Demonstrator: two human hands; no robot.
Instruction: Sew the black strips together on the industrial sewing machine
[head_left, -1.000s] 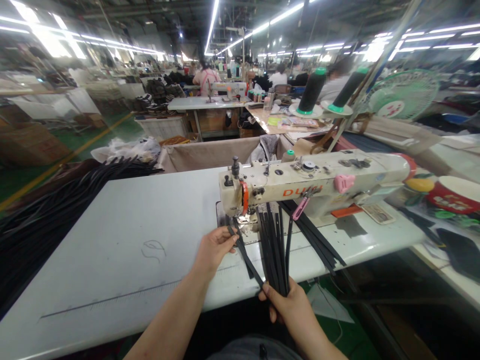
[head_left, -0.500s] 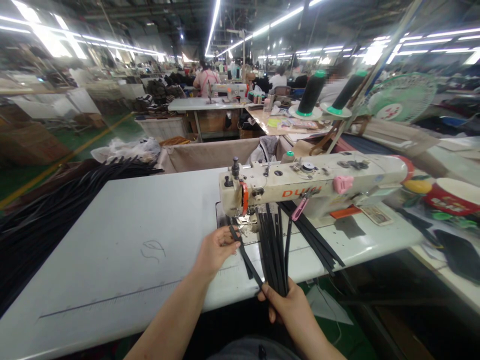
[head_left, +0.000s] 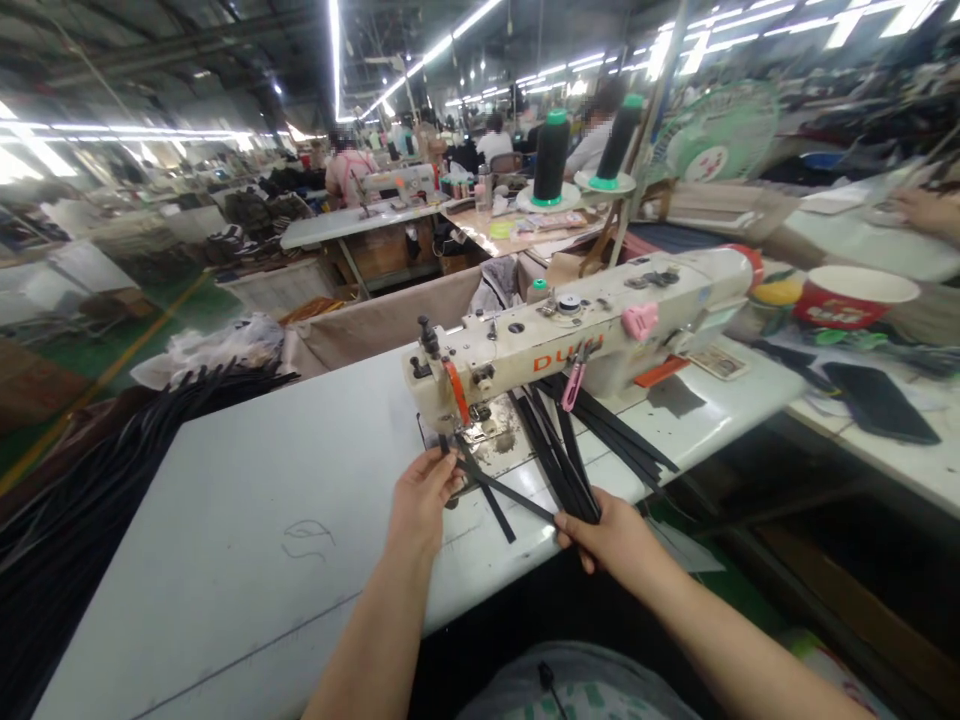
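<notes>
A white sewing machine (head_left: pixel 540 335) stands on a pale table. My left hand (head_left: pixel 426 492) is closed on the end of a black strip beside the needle area, left of the presser foot. That strip (head_left: pixel 517 497) runs slantwise to my right hand (head_left: pixel 600 530), which pinches its other end and also grips a bundle of black strips (head_left: pixel 559 455). The bundle reaches up under the machine arm. Another loose strip end (head_left: pixel 498 515) lies on the table between my hands. More black strips (head_left: pixel 622 435) lie to the right of the bundle.
Long black strips (head_left: pixel 112 500) are heaped at the left table edge. Thread cones (head_left: pixel 551 160) stand behind the machine. To the right are a dark phone (head_left: pixel 881 400), a red bowl (head_left: pixel 847 305) and a fan (head_left: pixel 712 135). Another person's hand (head_left: pixel 930 210) shows at the far right.
The view has turned to the right. My right hand has moved the bundle and strip end rightward and up, away from my left hand. My left hand now holds the strip closer to the needle area.
</notes>
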